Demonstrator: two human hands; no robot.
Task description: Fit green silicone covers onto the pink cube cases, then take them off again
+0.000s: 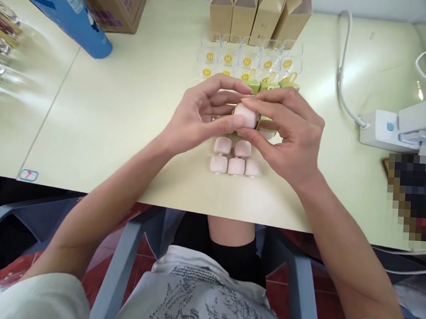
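Observation:
Both my hands meet above the middle of the cream table (103, 124) around one pale pink rounded case (246, 116). My left hand (197, 115) pinches it from the left with thumb and fingers. My right hand (290, 133) closes on it from the right. A gold-edged green part (264, 123) shows just behind the case, partly hidden by my fingers. Several more pink cases (234, 158) lie in two short rows on the table just below my hands.
Beyond my hands are green pieces (271, 85), rows of clear plastic boxes with yellow labels (248, 60) and tan cartons (258, 13). A blue tube (68, 11) and a brown box (116, 2) lie far left. A white power strip (383, 129) with cable sits right.

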